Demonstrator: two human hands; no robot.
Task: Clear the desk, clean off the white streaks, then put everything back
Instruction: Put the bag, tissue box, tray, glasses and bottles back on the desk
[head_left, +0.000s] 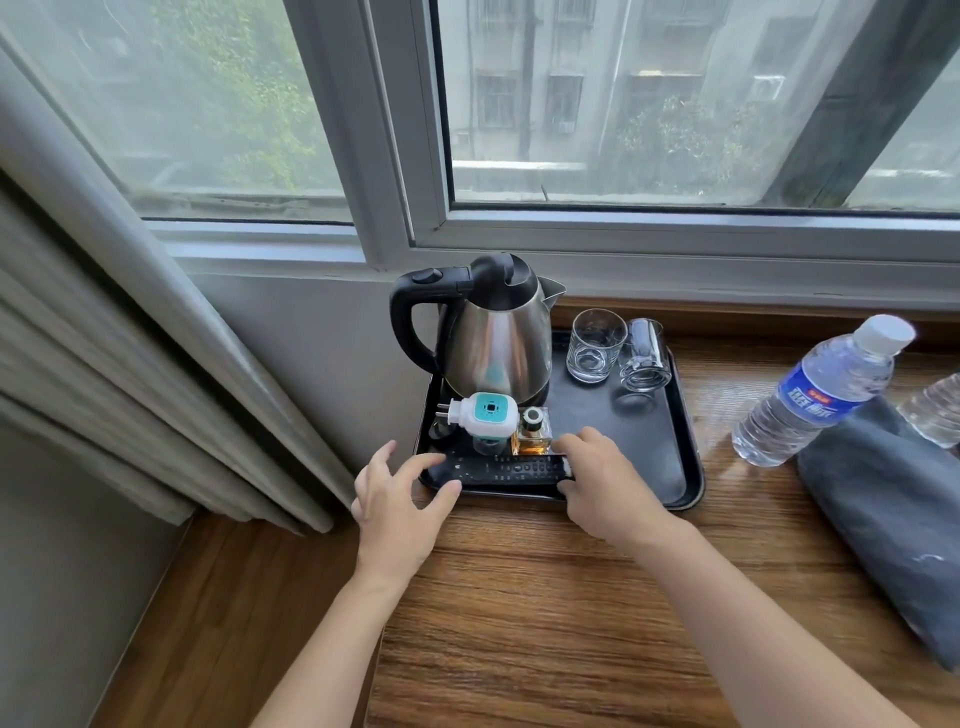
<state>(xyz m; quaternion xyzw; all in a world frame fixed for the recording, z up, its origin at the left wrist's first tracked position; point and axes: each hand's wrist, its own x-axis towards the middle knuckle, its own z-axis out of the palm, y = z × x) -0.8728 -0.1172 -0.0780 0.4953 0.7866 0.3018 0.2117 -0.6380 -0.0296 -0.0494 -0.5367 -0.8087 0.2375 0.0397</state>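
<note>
Black plastic runs between both hands: a remote control lies along the front edge of a black tray. The left hand sits at its left end, fingers spread and loosely bent, thumb and forefinger tips touching the remote. The right hand holds the right end, fingers curled over the top and thumb against the near side. Just behind the remote stand a white and teal plug-in device and a small amber bottle. Behind those is a steel kettle with a black handle, and to its right two clear glasses. The tray rests on the wooden desk below a window. Further right are a water bottle with a blue label and a folded grey cloth.
</note>
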